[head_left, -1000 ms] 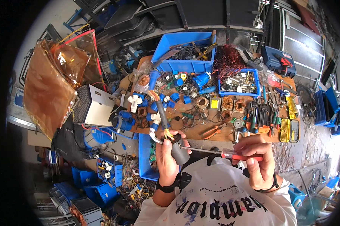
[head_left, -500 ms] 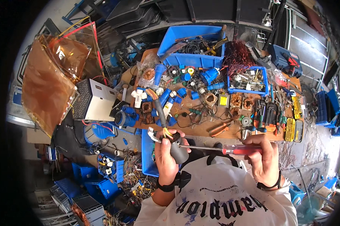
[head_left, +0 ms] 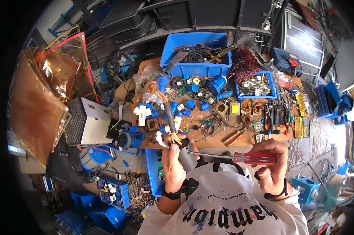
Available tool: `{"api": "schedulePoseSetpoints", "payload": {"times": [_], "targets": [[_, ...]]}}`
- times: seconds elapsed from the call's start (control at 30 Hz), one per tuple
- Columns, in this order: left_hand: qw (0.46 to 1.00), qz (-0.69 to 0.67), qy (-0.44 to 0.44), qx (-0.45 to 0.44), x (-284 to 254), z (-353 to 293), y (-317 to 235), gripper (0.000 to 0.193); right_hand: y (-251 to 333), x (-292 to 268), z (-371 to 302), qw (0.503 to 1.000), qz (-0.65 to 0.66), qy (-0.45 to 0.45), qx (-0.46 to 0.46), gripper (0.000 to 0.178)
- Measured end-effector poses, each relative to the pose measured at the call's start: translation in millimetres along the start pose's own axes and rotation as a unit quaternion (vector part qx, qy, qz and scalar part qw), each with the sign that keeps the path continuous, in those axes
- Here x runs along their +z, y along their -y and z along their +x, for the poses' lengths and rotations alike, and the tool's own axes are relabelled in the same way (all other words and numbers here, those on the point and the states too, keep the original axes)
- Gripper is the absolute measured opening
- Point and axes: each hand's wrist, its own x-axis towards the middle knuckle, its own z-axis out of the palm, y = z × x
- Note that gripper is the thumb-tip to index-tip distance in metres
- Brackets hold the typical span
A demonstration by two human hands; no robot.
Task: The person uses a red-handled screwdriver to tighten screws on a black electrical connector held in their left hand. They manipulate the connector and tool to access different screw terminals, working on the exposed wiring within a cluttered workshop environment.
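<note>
My left hand (head_left: 173, 166) is closed around a dark grey cylindrical housing (head_left: 188, 159). Yellow-sheathed wires (head_left: 176, 138) and a thick dark cable (head_left: 169, 116) run up from its open top. Beside the thumb, a small white curved piece (head_left: 160, 138) sticks out to the left. My right hand (head_left: 275, 162) grips a screwdriver (head_left: 254, 158) by its clear red handle. The shaft points left, and its tip meets the upper side of the housing; whether it sits in a screw is too small to tell.
A wooden workbench (head_left: 208, 141) lies ahead, crowded with blue connectors, wires and hand tools. Blue bins (head_left: 196, 70) hold cables, and a smaller blue tray (head_left: 255, 94) holds metal parts. Orange-handled pliers (head_left: 234, 138) lie near the front edge. Another blue bin (head_left: 153, 178) stands by my left wrist.
The view has shifted slightly, so the bench appears displaced. Screwdriver and housing stay in contact; my right hand's fingers have changed position around the handle, the thumb now lower and off it.
</note>
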Motion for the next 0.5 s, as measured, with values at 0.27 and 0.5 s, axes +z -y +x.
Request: {"api": "schedulePoseSetpoints", "payload": {"times": [0.27, 0.5], "targets": [[0.998, -0.016, 0.030, -0.056, -41, 22, -5, 0.038, 11, 38, 0, 0.960, -0.275, 0.045, 0.003, 0.028], [0.996, -0.031, 0.052, -0.058, -56, 31, -17, 0.037, 9, 61, 5, 0.970, -0.230, 0.055, -0.058, 0.032]]}}
